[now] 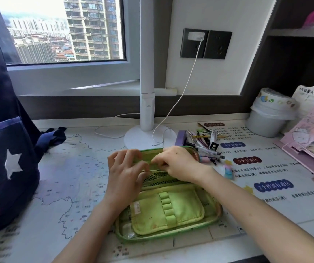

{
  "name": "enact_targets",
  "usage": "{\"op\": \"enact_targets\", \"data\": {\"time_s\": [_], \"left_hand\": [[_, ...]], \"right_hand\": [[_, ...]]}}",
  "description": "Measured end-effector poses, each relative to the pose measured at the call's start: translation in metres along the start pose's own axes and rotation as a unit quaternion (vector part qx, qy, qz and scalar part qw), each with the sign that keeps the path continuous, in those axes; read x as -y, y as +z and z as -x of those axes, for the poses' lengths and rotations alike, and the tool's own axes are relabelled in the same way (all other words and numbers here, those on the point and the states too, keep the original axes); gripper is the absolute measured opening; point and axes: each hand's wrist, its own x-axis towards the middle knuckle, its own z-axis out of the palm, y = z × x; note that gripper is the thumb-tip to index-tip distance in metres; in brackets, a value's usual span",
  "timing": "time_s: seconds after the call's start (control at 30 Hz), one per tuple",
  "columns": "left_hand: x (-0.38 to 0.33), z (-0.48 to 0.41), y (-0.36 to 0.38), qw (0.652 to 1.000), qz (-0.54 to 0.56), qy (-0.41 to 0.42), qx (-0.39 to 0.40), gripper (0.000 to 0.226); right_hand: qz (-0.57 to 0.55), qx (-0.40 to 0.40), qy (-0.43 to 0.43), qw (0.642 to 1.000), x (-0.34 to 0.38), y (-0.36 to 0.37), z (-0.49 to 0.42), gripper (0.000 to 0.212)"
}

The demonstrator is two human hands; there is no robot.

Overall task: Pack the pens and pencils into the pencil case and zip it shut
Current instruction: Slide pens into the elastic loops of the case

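Green pencil case (171,209) lies unzipped & spread flat on the map desk mat (66,168), centre-near, long axis running left–right; near half shows a flap w/ elastic loops, far half a mesh pocket; no pens visible in either half, so packing looks barely begun. Both hands are on the far half; left hand (127,168) has fingers curled w/ thumb & fingertips pinching the green strip along the pocket top; right hand (179,164) is curled too & pinches the same edge just beside it, prob. pulling the pocket mouth apart. Pens and pencils (207,143) sit in a loose heap at the case's far-right corner, just beyond the right hand & touching or nearly touching the case rim, can't tell which; heap is jumbled, but several barrels lie roughly left–right, close to the case's own axis. So the right hand is much the nearer; a short reach far-right gets it there, while the left would have to cross over the case; likely left keeps the pocket spread & right fetches. A small pastel eraser (228,171) lies alone right of the case; white lamp base (148,137) stands far of it; dark backpack (6,149) at far left.
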Motion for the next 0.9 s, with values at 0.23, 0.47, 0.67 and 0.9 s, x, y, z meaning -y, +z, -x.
{"op": "enact_targets", "data": {"time_s": [0.23,0.47,0.67,0.9], "left_hand": [[0.005,0.001,0.007,0.999,0.019,-0.012,0.029,0.006],[0.010,0.002,0.016,0.985,0.061,-0.103,0.126,0.011],[0.014,0.000,0.016,0.976,0.130,-0.101,0.143,0.011],[0.012,0.007,0.013,0.972,0.155,-0.057,0.170,0.016]], "right_hand": [[-0.256,-0.134,0.172,0.942,-0.036,-0.020,0.008,0.026],[0.087,-0.031,0.366,0.926,-0.118,0.005,0.019,0.024],[0.010,-0.049,0.368,0.928,-0.123,0.005,0.027,0.016],[0.023,-0.065,0.391,0.918,-0.124,-0.002,0.039,0.015]]}}
